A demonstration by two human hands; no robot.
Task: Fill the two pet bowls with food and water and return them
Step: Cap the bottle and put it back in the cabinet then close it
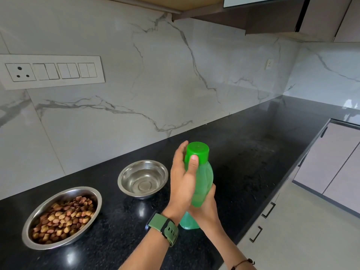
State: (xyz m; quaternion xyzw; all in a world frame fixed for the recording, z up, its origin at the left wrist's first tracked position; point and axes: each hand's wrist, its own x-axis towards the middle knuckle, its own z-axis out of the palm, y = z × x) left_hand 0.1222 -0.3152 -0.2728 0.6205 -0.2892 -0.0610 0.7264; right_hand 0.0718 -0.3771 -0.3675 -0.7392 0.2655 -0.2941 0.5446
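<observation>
A green plastic water bottle [203, 178] with a green cap [197, 152] is held upright above the black counter [243, 156]. My right hand [206, 207] grips its lower body. My left hand [184, 182] wraps the neck, thumb pressed on the cap. Left of the bottle stands a steel bowl [143, 179] that holds clear water. Further left, near the counter's front, a second steel bowl [62, 217] is full of brown kibble.
A marble backsplash with a switch panel [51, 71] runs behind the counter. The counter turns a corner at the far right. Drawers with black handles [268, 210] sit below its front edge, and pale floor lies to the right.
</observation>
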